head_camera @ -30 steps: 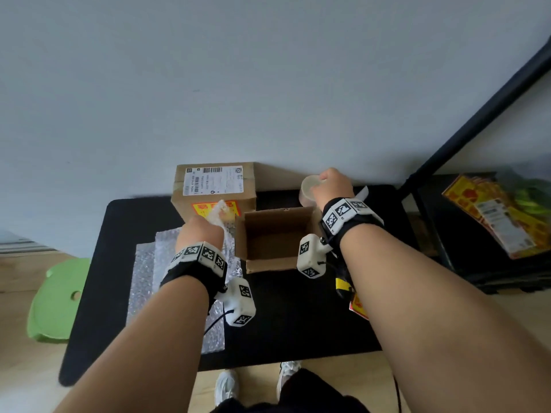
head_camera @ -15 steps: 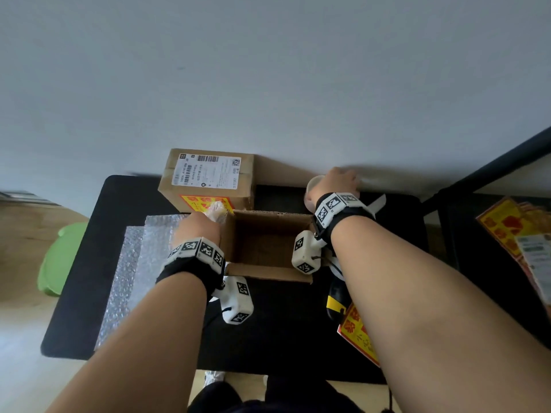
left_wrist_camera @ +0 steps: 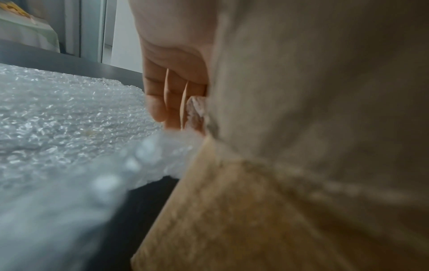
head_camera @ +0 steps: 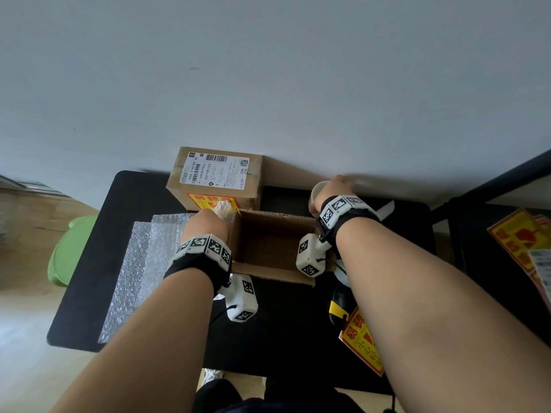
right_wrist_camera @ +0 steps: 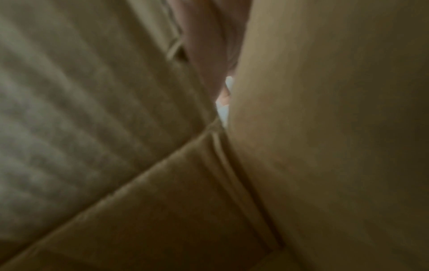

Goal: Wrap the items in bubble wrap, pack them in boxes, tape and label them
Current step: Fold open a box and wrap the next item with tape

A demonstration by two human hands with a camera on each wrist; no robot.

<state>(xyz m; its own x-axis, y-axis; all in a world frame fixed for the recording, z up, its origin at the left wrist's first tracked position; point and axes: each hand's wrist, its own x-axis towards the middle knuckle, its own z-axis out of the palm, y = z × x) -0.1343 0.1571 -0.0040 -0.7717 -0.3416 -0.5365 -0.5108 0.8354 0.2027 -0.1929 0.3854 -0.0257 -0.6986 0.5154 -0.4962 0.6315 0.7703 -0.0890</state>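
Left hand [head_camera: 205,225] grips wrapped item [head_camera: 223,208]; right hand [head_camera: 335,189] grips tape roll [head_camera: 316,195] (fingers hidden).

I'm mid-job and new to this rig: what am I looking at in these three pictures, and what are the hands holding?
No robot: a person wearing cameras. The head view looks down at a black table. The other two views sit on the wrists, pressed close to cardboard. On the table: an open box, a sealed labelled box and bubble wrap sheets. The left hand grips a bubble-wrapped item beside the open box. The right hand grips a tape roll behind it.
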